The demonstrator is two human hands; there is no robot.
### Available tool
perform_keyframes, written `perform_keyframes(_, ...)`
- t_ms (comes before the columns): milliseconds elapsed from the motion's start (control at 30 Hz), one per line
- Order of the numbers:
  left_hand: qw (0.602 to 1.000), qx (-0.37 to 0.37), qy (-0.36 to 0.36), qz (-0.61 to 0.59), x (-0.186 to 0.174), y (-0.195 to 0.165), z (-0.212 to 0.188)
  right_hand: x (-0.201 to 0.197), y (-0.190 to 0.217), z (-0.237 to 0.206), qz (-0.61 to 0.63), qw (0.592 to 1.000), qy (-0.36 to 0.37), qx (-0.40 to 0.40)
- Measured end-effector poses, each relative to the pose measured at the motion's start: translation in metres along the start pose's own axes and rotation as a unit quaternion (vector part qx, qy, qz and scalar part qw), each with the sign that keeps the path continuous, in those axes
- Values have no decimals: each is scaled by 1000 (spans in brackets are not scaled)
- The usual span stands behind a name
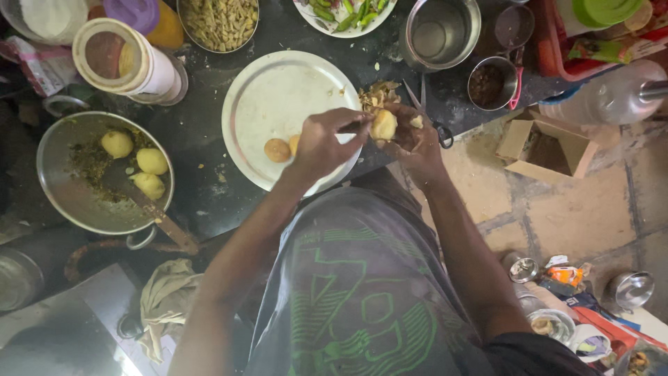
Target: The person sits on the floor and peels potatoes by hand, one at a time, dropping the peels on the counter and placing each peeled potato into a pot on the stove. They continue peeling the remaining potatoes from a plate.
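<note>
A partly peeled boiled potato is held between both hands over the edge of the dark counter. My right hand cups it from the right. My left hand pinches at its skin from the left. Just behind the hands lies a heap of potato peels. A round steel plate sits under my left hand, with two unpeeled potatoes on its near part. On the left, a steel pan holds three peeled potatoes and a spatula in a greenish mix.
Scissors lie beside my right hand. Steel pots, a small cup, a bowl of chopped food, a plate of green vegetables and jars line the back. An open cardboard box stands on the floor at right.
</note>
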State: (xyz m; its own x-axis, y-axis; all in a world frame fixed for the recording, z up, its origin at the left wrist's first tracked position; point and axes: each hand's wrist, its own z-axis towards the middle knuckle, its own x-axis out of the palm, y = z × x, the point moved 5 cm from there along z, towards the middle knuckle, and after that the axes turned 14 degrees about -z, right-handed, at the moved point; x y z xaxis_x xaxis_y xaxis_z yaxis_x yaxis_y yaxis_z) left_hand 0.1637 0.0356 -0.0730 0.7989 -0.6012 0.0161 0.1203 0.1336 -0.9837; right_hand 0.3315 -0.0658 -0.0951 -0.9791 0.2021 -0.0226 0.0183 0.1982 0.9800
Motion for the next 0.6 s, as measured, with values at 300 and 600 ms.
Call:
perform_keyframes(300, 985, 68, 44, 151, 6, -30, 8, -1, 15, 2, -64, 998, -3, -15)
perform_keyframes(600, 995, 35, 43, 81, 2, -14, 13, 6, 18, 5, -79, 997, 8, -19)
